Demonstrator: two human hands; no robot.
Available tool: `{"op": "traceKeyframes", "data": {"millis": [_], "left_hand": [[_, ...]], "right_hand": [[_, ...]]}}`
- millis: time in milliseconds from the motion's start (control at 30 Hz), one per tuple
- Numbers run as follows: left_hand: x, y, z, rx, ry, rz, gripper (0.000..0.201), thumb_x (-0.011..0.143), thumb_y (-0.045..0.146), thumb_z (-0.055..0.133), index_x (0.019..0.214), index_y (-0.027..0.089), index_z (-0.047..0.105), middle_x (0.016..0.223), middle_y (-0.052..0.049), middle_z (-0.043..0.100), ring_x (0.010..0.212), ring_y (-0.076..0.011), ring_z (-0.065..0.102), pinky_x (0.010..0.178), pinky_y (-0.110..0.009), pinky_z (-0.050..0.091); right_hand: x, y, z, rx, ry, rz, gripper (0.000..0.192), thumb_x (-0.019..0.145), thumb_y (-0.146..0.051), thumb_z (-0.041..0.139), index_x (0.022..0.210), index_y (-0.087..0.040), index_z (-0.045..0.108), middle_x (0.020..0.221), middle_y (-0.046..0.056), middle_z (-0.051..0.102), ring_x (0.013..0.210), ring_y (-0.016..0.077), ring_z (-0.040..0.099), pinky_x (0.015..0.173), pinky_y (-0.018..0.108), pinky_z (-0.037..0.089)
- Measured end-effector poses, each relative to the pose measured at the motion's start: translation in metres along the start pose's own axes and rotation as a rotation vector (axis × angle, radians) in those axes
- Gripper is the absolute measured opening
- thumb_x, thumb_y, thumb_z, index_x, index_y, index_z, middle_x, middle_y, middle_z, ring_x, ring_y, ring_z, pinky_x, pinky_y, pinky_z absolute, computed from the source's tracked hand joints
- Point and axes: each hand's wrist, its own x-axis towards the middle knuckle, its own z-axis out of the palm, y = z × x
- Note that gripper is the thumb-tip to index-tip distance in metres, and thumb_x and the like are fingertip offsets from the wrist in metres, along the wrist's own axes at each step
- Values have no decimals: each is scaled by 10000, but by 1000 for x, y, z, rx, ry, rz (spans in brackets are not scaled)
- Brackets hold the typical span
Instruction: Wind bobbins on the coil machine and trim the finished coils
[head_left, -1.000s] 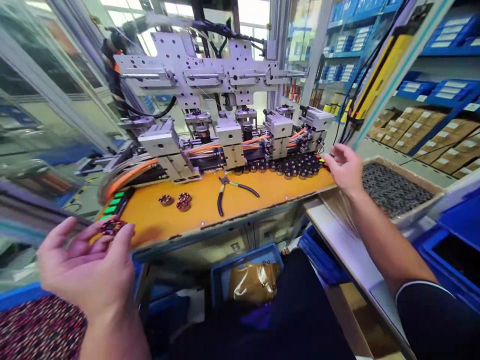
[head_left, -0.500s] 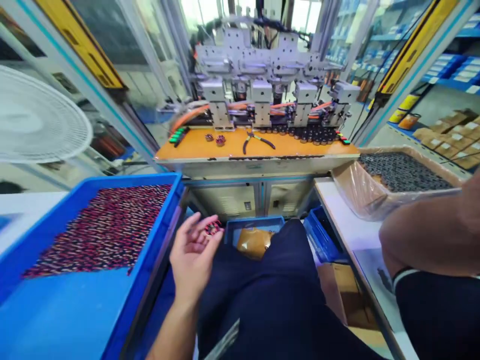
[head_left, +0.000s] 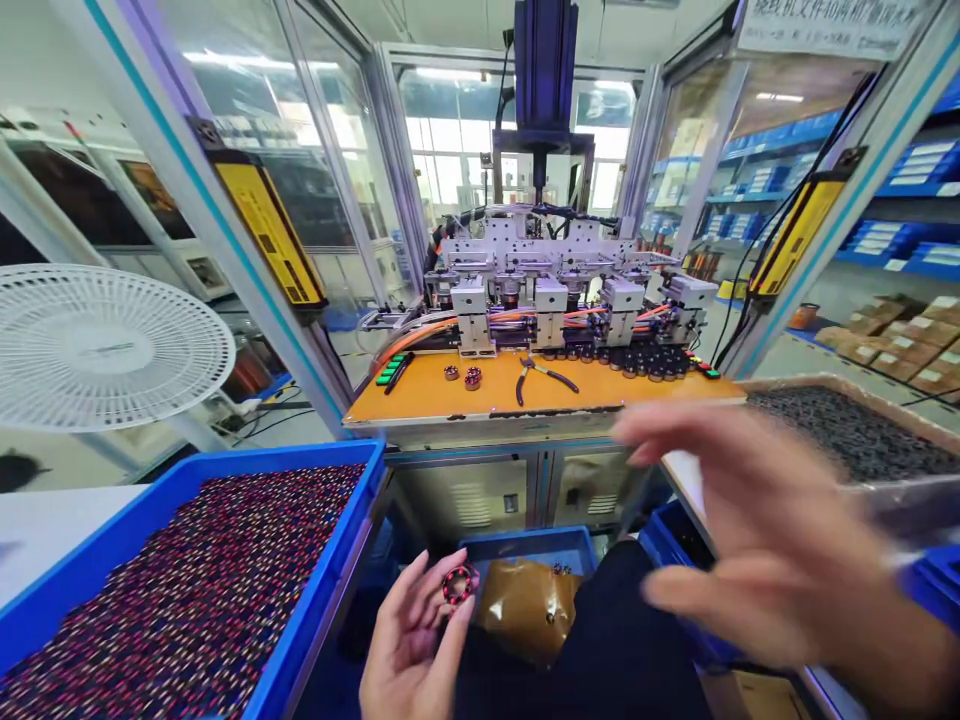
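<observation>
The left hand pinches a small red wound ring at its fingertips, raised at 6 o'clock for inspection, beside the blue tray of like parts at 8 o'clock. The right hand, blurred at 4 o'clock, is spread and empty.
</observation>
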Motion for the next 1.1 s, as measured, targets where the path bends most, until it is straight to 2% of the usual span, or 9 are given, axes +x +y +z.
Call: {"op": "traceKeyframes", "data": {"millis": [133,233,467,567,633,700,833,900,1100], "left_hand": [[14,-4,10,90,-4,67,469,780,273,785,1218,245,619,1101,-76,781,910,-167,760,840,-218,605],[23,-9,13,187,-60,179,502,775,161,768,1239,268,610,1051,-38,793,897,-152,760,804,-207,615],[32,-20,14,314,-56,341,721,713,-3,762,1337,286,544,1049,-11,775,864,-140,759,812,-238,632],[32,-21,19,321,-35,342,762,701,-20,764,1350,309,540,1038,9,758,867,-125,751,800,-224,631],[33,-20,22,297,-9,349,765,689,-22,768,1342,313,553,1026,17,746,859,-119,746,781,-209,630],[33,-19,25,271,7,341,743,680,-16,775,1321,302,573,1007,18,741,841,-120,744,761,-204,631],[32,-18,28,240,-27,214,712,690,25,790,1311,284,556,985,7,731,846,-137,736,764,-240,639],[33,-18,30,216,-34,169,694,694,48,795,1301,275,548,971,4,727,846,-141,732,763,-247,639],[39,-15,31,145,-45,90,642,673,87,816,1245,248,573,926,3,746,798,-131,730,737,-220,631]], "right_hand": [[5,26,60,4,-46,-84,304,933,-168,595,1235,-138,583,1142,133,707,1089,159,674,953,246,561],[-5,42,91,143,-87,-17,206,934,-141,578,1131,-113,631,1078,137,727,1032,150,686,905,239,572],[-28,47,133,619,-162,522,265,832,-261,736,1060,-127,721,945,90,725,649,92,634,590,188,523],[-30,49,141,639,-233,500,143,858,-247,701,885,-121,762,791,68,729,641,103,643,626,192,502],[-31,50,138,602,-278,452,178,894,-231,652,809,-125,767,685,51,716,626,106,647,660,195,499],[-31,49,132,606,-340,465,192,908,-231,623,841,-129,771,640,37,708,589,101,642,649,188,497],[-37,42,123,713,-467,639,191,887,-234,598,903,-133,759,528,-12,635,486,87,591,588,179,488],[-44,38,125,760,-469,685,181,866,-224,594,855,-138,752,514,-22,606,467,80,565,561,176,471],[-65,34,138,915,-482,528,304,918,-377,577,760,-162,723,622,22,665,556,91,580,576,197,452]]}}
